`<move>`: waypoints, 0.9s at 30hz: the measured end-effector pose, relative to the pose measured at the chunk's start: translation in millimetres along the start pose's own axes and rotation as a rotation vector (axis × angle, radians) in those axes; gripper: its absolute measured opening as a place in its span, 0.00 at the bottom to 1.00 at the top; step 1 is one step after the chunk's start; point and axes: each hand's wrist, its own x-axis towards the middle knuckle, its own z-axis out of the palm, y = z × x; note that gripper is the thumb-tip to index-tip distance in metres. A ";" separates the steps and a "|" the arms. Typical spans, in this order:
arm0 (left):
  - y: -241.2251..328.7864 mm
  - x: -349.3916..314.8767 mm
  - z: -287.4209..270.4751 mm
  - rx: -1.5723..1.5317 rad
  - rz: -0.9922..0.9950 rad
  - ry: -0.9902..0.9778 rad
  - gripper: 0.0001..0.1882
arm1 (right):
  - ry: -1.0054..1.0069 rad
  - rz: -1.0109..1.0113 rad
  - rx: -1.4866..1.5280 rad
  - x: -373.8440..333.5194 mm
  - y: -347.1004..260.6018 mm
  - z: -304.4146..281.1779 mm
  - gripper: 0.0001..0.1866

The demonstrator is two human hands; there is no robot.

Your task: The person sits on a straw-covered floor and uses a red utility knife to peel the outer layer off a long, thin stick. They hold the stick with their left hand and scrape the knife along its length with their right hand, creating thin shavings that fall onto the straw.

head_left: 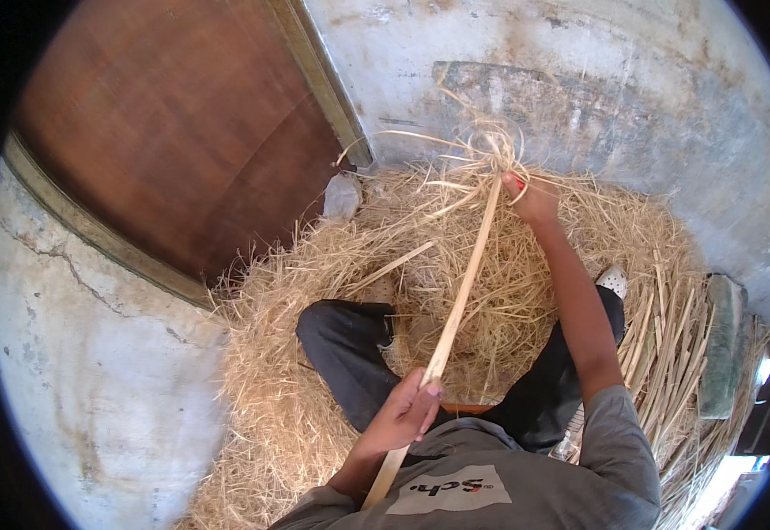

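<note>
A long, flat, pale bamboo-like strip [464,305] slants upward from beside my body to the far middle. My left hand [404,412] is closed around its lower part, with the near end running on below the hand. At the strip's far end my right hand [535,198] is closed, arm stretched out. A bit of something red shows between its fingers; the rest is hidden, so I cannot tell its kind. Thin curled shavings [494,148] bunch up around the strip's far end, next to the right hand.
Loose straw-like shavings [288,406] cover the floor around my bent legs. Uncut strips [663,331] lie at the right by a greenish block [722,349]. A brown door [191,132], a stone [343,196] and a stained wall [615,97] bound the far side.
</note>
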 end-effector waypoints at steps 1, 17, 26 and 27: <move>1.1 -0.7 1.5 0.022 -0.010 -0.003 0.10 | 0.206 -0.175 0.027 -4.8 3.3 0.5 0.40; -1.8 11.2 -15.9 -0.493 0.018 0.037 0.13 | -0.008 -0.822 0.179 -137.6 -52.9 24.4 0.33; -0.2 7.0 -14.7 -0.598 -0.019 0.013 0.12 | 0.107 -0.777 0.125 -134.3 -52.2 26.1 0.34; -2.5 5.3 -13.8 -0.614 -0.021 0.019 0.11 | 0.108 -0.816 0.106 -136.5 -55.5 24.1 0.34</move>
